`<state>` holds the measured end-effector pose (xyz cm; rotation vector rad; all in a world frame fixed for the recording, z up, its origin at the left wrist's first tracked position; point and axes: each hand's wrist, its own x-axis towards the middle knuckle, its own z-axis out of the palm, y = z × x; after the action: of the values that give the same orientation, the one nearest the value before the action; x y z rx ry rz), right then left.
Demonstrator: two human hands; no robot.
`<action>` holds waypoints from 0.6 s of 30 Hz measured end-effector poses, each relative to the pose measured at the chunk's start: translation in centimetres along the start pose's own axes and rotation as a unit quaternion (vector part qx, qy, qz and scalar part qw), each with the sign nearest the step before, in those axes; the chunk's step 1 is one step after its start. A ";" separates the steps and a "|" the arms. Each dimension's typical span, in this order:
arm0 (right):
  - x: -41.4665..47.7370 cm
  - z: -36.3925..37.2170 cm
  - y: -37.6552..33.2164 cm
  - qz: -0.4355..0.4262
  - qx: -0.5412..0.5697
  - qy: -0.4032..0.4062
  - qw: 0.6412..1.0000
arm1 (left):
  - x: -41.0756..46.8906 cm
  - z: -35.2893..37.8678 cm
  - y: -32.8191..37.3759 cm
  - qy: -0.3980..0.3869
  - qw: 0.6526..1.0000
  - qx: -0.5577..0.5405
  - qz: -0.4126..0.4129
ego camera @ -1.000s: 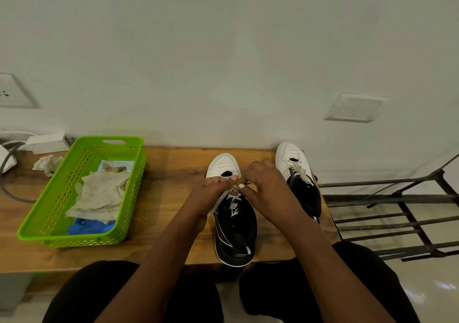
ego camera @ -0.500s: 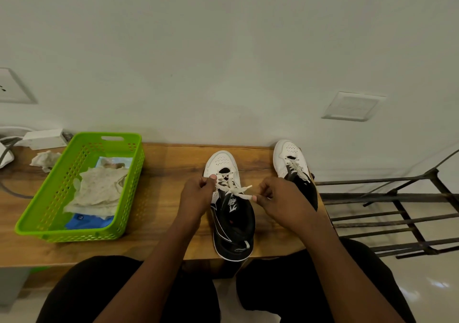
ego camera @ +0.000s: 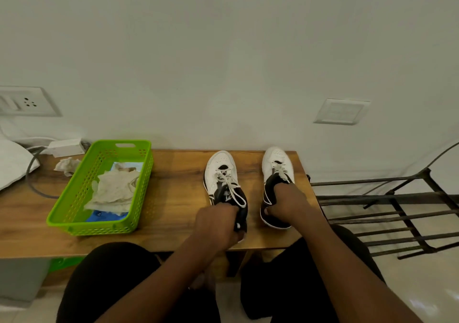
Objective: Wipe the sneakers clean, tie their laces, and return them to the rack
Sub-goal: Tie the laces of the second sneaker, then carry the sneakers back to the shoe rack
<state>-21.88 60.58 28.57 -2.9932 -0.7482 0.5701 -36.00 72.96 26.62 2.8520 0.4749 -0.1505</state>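
Sneakers (ego camera: 221, 176), laces seemingly tied, stood side by side right of frame centre on the table (ego camera: 173, 193); our left hand (ego camera: 216, 225) and right hand (ego camera: 285, 201) each clasped one heel, we judged for carrying to the rack (ego camera: 372, 196) at right.

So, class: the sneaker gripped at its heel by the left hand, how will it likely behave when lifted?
The left sneaker probably keeps its shape: its upper looks thick and firm. Held by the heel, its toe may dip. Its lace loops look floppy and would likely swing.
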 end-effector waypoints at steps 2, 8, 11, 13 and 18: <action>-1.7 0.5 -0.3 -0.033 0.005 0.002 0.999 | 0.4 -0.4 -1.6 0.011 0.999 -0.024 -0.017; -1.8 2.9 -2.8 -0.153 0.020 0.058 0.986 | 1.8 0.2 -3.9 -0.007 1.000 -0.029 -0.001; 0.9 3.4 -4.2 -0.190 0.008 0.046 0.981 | 3.3 0.6 -5.1 -0.028 1.000 -0.003 0.004; 1.7 3.3 -4.3 -0.202 -0.027 0.023 0.979 | 3.6 0.3 -5.6 -0.053 0.998 0.019 0.015; 3.1 2.7 -3.9 -0.225 -0.085 -0.064 0.969 | 4.5 -1.1 -4.7 -0.122 0.992 0.015 -0.030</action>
<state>-22.03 65.26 25.29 -2.7942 -1.4994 0.7052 -33.22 78.91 25.97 2.7982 0.5096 -0.5156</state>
